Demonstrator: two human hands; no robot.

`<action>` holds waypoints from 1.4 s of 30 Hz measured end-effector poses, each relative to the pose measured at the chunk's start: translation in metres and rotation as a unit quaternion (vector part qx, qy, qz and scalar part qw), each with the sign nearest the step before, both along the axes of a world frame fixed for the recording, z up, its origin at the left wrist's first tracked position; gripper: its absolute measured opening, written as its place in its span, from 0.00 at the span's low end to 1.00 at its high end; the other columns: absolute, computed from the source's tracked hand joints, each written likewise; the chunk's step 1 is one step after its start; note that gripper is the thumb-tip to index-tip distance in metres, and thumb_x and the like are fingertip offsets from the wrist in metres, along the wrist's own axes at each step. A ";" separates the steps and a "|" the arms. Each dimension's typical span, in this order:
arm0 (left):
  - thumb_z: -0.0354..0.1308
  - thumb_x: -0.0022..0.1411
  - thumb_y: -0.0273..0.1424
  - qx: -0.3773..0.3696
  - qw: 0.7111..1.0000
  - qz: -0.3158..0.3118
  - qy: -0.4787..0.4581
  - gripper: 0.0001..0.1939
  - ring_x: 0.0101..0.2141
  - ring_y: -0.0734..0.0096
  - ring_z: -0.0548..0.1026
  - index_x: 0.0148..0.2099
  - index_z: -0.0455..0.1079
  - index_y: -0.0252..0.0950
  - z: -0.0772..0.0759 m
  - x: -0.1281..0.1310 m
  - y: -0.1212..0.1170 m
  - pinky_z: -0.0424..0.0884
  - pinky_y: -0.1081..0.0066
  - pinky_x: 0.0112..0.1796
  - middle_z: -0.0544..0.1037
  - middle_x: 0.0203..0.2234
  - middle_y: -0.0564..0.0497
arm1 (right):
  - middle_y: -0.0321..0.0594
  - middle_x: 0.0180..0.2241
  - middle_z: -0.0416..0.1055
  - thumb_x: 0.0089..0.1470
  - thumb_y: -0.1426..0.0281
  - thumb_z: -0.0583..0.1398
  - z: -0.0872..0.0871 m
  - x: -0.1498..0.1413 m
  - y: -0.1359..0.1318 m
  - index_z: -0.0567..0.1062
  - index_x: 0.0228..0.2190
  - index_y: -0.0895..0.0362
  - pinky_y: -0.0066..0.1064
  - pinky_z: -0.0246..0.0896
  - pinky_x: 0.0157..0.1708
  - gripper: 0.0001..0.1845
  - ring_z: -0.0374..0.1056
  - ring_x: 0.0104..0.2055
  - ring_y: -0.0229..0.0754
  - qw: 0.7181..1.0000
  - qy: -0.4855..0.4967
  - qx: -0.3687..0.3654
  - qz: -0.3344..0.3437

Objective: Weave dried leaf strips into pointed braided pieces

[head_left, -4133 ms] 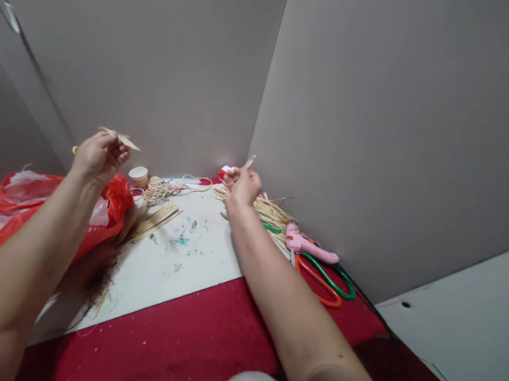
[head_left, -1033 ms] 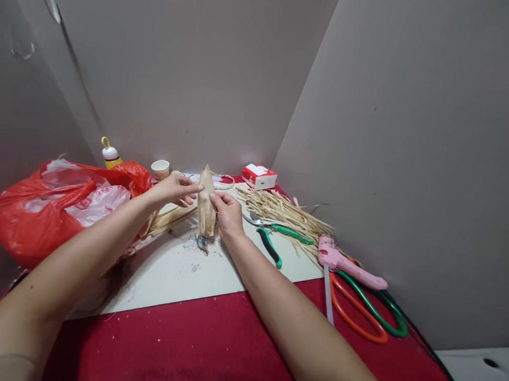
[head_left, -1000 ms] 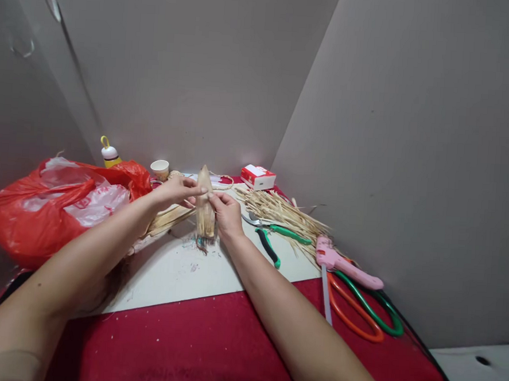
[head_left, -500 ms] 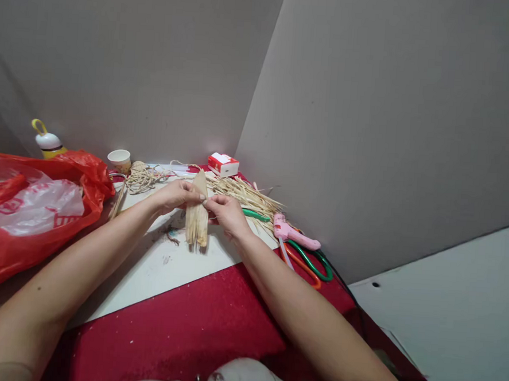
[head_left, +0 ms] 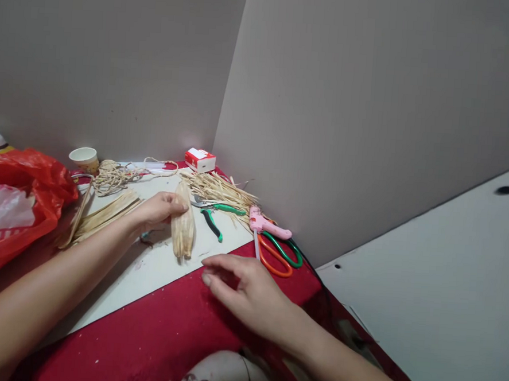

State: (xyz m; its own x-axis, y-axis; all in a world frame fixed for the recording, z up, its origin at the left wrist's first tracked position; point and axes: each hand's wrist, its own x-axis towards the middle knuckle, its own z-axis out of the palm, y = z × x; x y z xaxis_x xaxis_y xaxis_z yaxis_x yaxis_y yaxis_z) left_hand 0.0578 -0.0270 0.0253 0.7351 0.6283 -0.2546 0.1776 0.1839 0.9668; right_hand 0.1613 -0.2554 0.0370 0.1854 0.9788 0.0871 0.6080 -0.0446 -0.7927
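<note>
My left hand (head_left: 158,209) pinches the upper part of a dried corn husk bundle (head_left: 183,229), which stands tilted on the white board (head_left: 155,270). My right hand (head_left: 244,290) hovers over the red cloth (head_left: 163,340) near the board's front edge, fingers stretched out and holding nothing, a short way below the husk bundle.
Green-handled pruners (head_left: 212,216), a pink glue gun (head_left: 267,226) and orange and green scissors (head_left: 280,255) lie to the right. A straw pile (head_left: 215,189), red-white box (head_left: 200,159), twine (head_left: 113,176), paper cup (head_left: 84,158), husk strips (head_left: 101,218) and red plastic bag (head_left: 16,204) surround the board.
My right hand has let go of the husk bundle and moved down toward me over the red cloth. My left hand keeps hold of the bundle. The camera has swung to the right.
</note>
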 end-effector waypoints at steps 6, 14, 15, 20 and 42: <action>0.70 0.38 0.36 0.012 0.998 0.048 -0.048 0.17 0.23 0.72 0.71 0.28 0.70 0.32 -0.014 0.007 -0.007 0.65 0.72 0.27 0.74 0.21 0.53 | 0.41 0.34 0.78 0.54 0.65 0.58 0.007 0.039 0.020 0.79 0.34 0.57 0.32 0.67 0.36 0.12 0.73 0.35 0.41 0.994 0.027 0.068 -0.080; 0.69 0.43 0.34 0.032 0.984 0.128 -0.116 0.12 0.19 0.77 0.66 0.25 0.71 0.33 -0.020 -0.011 -0.015 0.59 0.73 0.24 0.73 0.18 0.53 | 0.38 0.24 0.73 0.50 0.71 0.58 0.027 0.052 0.099 0.75 0.26 0.59 0.26 0.63 0.26 0.06 0.70 0.26 0.36 0.996 0.079 0.011 -0.050; 0.69 0.43 0.34 0.021 0.982 0.133 -0.129 0.11 0.20 0.75 0.67 0.26 0.72 0.34 -0.021 -0.012 -0.017 0.60 0.73 0.25 0.74 0.19 0.52 | 0.38 0.25 0.73 0.50 0.70 0.58 0.024 0.050 0.104 0.75 0.27 0.59 0.25 0.62 0.25 0.06 0.71 0.26 0.36 0.996 0.077 -0.008 -0.034; 0.70 0.42 0.35 -0.012 0.978 0.123 -0.170 0.14 0.22 0.73 0.71 0.30 0.74 0.31 -0.031 -0.010 -0.030 0.65 0.70 0.29 0.76 0.22 0.49 | 0.37 0.23 0.71 0.49 0.66 0.59 0.000 0.040 0.118 0.74 0.29 0.59 0.24 0.59 0.18 0.08 0.70 0.23 0.37 0.991 0.091 -0.091 0.028; 0.72 0.39 0.34 0.024 0.980 0.155 -0.121 0.18 0.25 0.71 0.74 0.33 0.74 0.34 -0.031 -0.022 -0.004 0.69 0.72 0.31 0.78 0.25 0.52 | 0.38 0.30 0.76 0.54 0.67 0.58 0.017 0.000 0.034 0.78 0.37 0.56 0.25 0.66 0.30 0.11 0.71 0.30 0.36 0.992 0.111 0.051 0.019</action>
